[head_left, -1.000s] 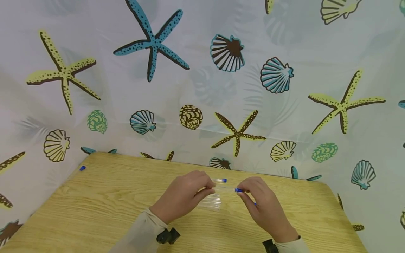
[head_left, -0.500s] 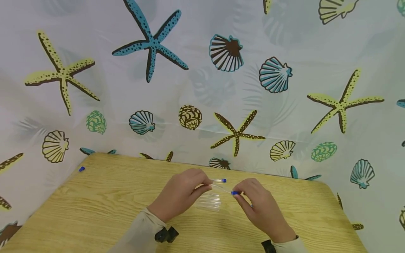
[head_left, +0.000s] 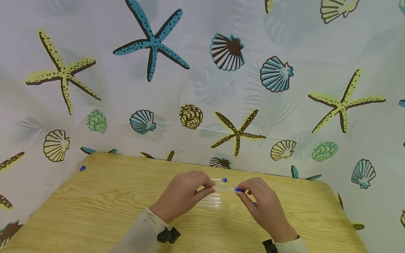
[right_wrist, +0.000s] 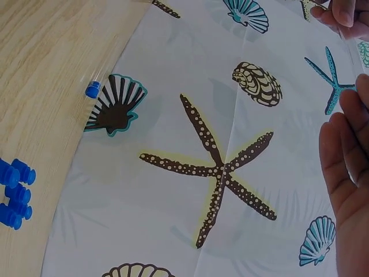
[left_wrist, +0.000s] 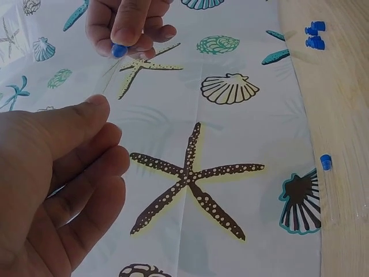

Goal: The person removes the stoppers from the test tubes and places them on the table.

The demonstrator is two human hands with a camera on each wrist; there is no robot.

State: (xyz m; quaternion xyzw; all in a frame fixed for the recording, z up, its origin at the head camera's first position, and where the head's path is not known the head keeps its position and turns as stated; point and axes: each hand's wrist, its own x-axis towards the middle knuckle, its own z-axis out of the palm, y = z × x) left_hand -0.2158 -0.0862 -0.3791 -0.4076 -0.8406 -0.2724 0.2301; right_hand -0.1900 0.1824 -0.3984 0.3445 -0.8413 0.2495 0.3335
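Above the table, my left hand (head_left: pixel 185 191) pinches one end of a thin clear tube (head_left: pixel 225 187) between thumb and index finger. At the tube's other end, my right hand (head_left: pixel 265 207) pinches a blue cap (head_left: pixel 238 189) between thumb and fingertips. In the left wrist view the same blue cap (left_wrist: pixel 119 51) shows under the right fingertips, with the faint tube running from it toward the left thumb. How far the cap sits on the tube cannot be seen. Behind the hands lies a tube with a blue cap (head_left: pixel 224 180) on its end.
Several clear tubes (head_left: pixel 212 203) lie side by side on the wooden table (head_left: pixel 110 196), below the hands. Loose blue caps (right_wrist: pixel 17 196) cluster beside them, mostly hidden by my right hand in the head view. Another blue item (head_left: pixel 82 168) lies at the far left edge. A patterned curtain (head_left: pixel 196 88) hangs behind.
Half a second ago the tube sloped down toward the right hand; now it is nearly level again. The right hand has risen slightly with the cap. Both hands keep their grip.
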